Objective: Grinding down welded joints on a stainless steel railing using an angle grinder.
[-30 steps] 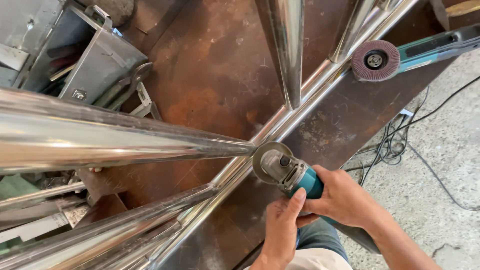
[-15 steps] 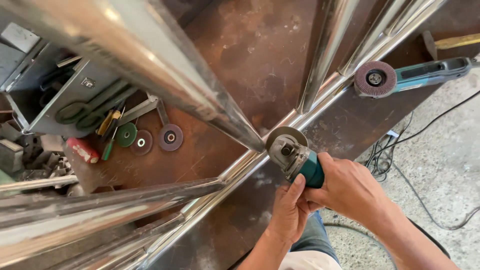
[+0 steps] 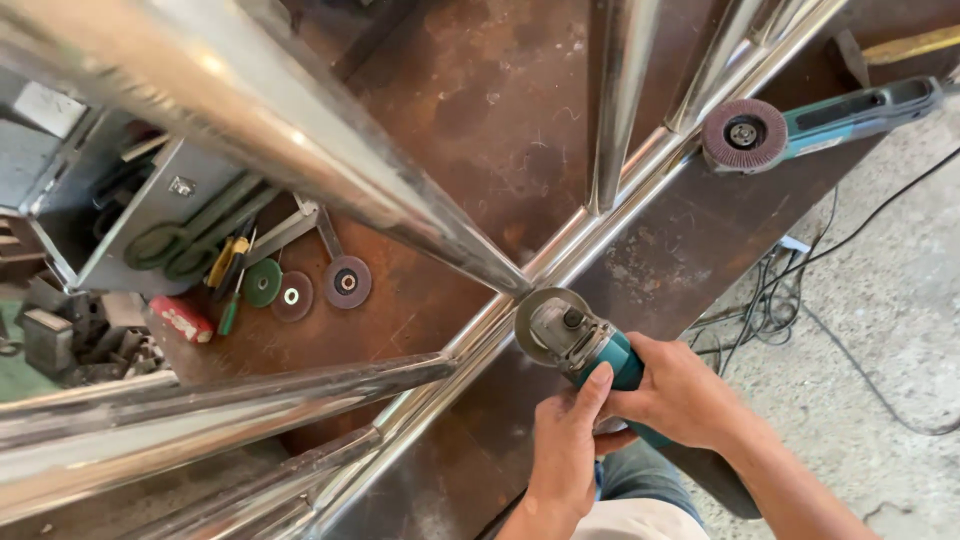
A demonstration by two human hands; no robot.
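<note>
head view, now:
step: grinding/polishing the joint where the slanted tube (image 3: pixel 330 170) meets the long rail (image 3: pixel 560 265) of the stainless tube frame (image 3: pixel 250 405). Judging by disc position, mid-pass on that weld.
tool: teal angle grinder (image 3: pixel 578 345), just right of frame centre, disc end pointing to 10 o'clock, guard against the rail. Can't tell if the disc is spinning; no sparks visible.
right hand (image 3: pixel 685 395): clenched round the grinder body from the 4 o'clock side.
left hand (image 3: pixel 562 450): wrapped on the grinder from 6 o'clock, thumb laid along the housing near the head.
bench: rusty steel plate (image 3: pixel 470 110) under the frame.
spare: second grinder with a flap disc (image 3: pixel 745 133) at 2 o'clock, lying on the plate, well apart from both hands.
clutter: loose discs (image 3: pixel 310 290) at 9 o'clock, beside a grey metal box (image 3: pixel 140 215) holding green-handled tools. Cables (image 3: pixel 770 300) on the concrete floor at 3 o'clock.
next move calls for: steady two-hand pressure, disc kept shallow to the tube, working round the joint without digging into the polished surface.

head view, versus earlier:
grip: unchanged, both hands on the same tool.
grinder: sits lower along the rail than 1 s ago, at the same joint.
camera: head tilted; the big tube ran near-horizontal at 9 o'clock, now diagonal from 11. Discs and box have come into view.
</note>
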